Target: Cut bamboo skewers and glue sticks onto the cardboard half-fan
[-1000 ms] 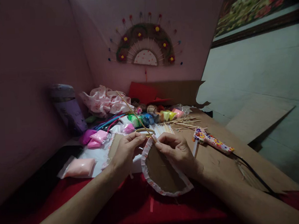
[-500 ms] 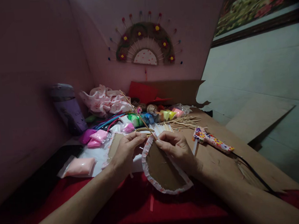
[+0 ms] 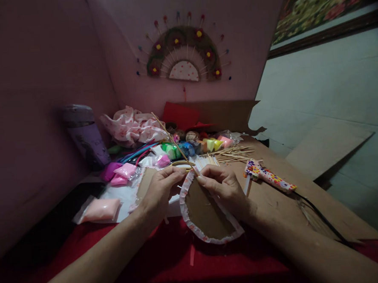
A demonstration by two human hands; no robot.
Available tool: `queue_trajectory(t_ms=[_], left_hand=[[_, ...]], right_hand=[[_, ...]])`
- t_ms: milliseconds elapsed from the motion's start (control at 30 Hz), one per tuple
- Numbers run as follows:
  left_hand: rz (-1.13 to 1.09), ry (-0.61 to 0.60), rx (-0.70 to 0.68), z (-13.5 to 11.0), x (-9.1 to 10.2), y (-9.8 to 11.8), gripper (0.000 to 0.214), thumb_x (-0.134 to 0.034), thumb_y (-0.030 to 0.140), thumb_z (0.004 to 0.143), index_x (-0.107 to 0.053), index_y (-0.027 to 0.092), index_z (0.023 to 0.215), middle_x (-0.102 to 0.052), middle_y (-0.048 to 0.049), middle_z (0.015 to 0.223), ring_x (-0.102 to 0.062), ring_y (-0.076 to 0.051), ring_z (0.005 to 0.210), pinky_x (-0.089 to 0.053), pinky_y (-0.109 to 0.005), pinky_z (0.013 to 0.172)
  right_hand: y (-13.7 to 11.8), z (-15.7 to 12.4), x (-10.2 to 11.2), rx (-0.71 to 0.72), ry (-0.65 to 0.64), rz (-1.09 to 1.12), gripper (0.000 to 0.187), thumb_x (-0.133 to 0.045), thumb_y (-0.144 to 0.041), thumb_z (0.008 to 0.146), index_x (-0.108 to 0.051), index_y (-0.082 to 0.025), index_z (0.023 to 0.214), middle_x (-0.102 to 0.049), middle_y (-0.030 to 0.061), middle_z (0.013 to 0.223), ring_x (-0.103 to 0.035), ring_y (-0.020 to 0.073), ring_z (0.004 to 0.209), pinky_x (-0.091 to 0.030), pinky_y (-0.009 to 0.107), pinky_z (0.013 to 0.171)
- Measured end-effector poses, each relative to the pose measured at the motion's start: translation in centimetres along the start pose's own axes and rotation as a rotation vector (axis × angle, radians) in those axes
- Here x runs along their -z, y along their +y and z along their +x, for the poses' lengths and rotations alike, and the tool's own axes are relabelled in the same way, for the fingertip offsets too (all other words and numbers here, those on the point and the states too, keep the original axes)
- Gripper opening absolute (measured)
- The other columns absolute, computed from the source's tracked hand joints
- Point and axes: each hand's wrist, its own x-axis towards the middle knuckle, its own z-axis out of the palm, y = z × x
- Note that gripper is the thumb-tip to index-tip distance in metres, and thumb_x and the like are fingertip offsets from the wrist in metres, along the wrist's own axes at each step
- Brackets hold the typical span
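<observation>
My right hand pinches the corner of a half-circle cardboard piece, thumb in front and fingers behind. White fabric with small reddish marks is folded over its edge, and its bare brown face is toward me. A thin wooden stick slants up and left from that pinched corner. Close beside the stick's lower end, my left hand is closed, thumb against forefinger. What it grips between the tips I cannot make out. Another fabric-edged cardboard piece lies behind my left hand, partly hidden.
A flower-patterned glue gun with a black cord lies at right on cardboard. Behind my hands are wooden sticks, bags of coloured clay and crumpled fabric. A purple bottle stands left. A decorated half-circle hangs ahead.
Almost nothing differs. The stick and the cardboard piece have shifted very slightly, and both hands keep their places.
</observation>
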Motion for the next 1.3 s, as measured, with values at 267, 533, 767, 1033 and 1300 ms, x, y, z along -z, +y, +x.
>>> queue_trajectory(t_ms=[267, 533, 767, 1033, 1300], left_hand=[[-0.005, -0.007, -0.005, 0.08, 0.06, -0.14, 0.017, -0.066, 0.027, 0.071, -0.058, 0.012, 0.067, -0.057, -0.0007, 0.062, -0.055, -0.011, 0.059, -0.041, -0.022, 0.057], [-0.006, -0.017, -0.007, -0.04, 0.0, 0.0, 0.018, -0.066, 0.029, 0.072, -0.062, 0.012, 0.07, -0.06, -0.0022, 0.065, -0.055, -0.011, 0.059, -0.041, -0.022, 0.057], [-0.005, -0.015, -0.002, -0.11, -0.13, 0.15, 0.018, -0.067, 0.03, 0.071, -0.062, 0.012, 0.068, -0.061, -0.0018, 0.064, -0.053, -0.01, 0.057, -0.039, -0.022, 0.055], [0.011, -0.016, -0.006, -0.04, -0.03, 0.11, 0.018, -0.067, 0.028, 0.07, -0.061, 0.012, 0.065, -0.058, -0.0009, 0.062, -0.05, -0.008, 0.055, -0.037, -0.02, 0.054], [-0.008, -0.066, 0.022, -0.34, -0.18, 0.12, 0.017, -0.067, 0.029, 0.069, -0.06, 0.013, 0.066, -0.055, 0.0006, 0.059, -0.05, -0.009, 0.053, -0.037, -0.02, 0.053]], right_hand=[[-0.17, -0.02, -0.06, 0.004, 0.005, -0.021, 0.026, -0.064, -0.04, 0.073, -0.056, -0.017, 0.064, -0.048, -0.0034, 0.057, -0.04, 0.009, 0.052, -0.031, 0.022, 0.049], [0.01, 0.03, -0.02, 0.02, -0.004, -0.023, 0.026, -0.064, -0.04, 0.074, -0.056, -0.017, 0.064, -0.048, -0.0034, 0.057, -0.04, 0.009, 0.053, -0.031, 0.022, 0.049], [0.0, -0.1, -0.03, 0.023, -0.016, -0.011, 0.026, -0.064, -0.04, 0.075, -0.057, -0.017, 0.065, -0.048, -0.0034, 0.058, -0.04, 0.0091, 0.053, -0.031, 0.022, 0.049], [0.08, -0.18, 0.01, 0.027, -0.025, -0.038, 0.025, -0.063, -0.039, 0.077, -0.057, -0.017, 0.067, -0.048, -0.003, 0.06, -0.04, 0.0094, 0.055, -0.031, 0.022, 0.05], [-0.12, -0.42, 0.02, 0.048, -0.065, -0.123, 0.025, -0.062, -0.039, 0.079, -0.057, -0.017, 0.069, -0.047, -0.0028, 0.061, -0.04, 0.0094, 0.055, -0.03, 0.022, 0.05]])
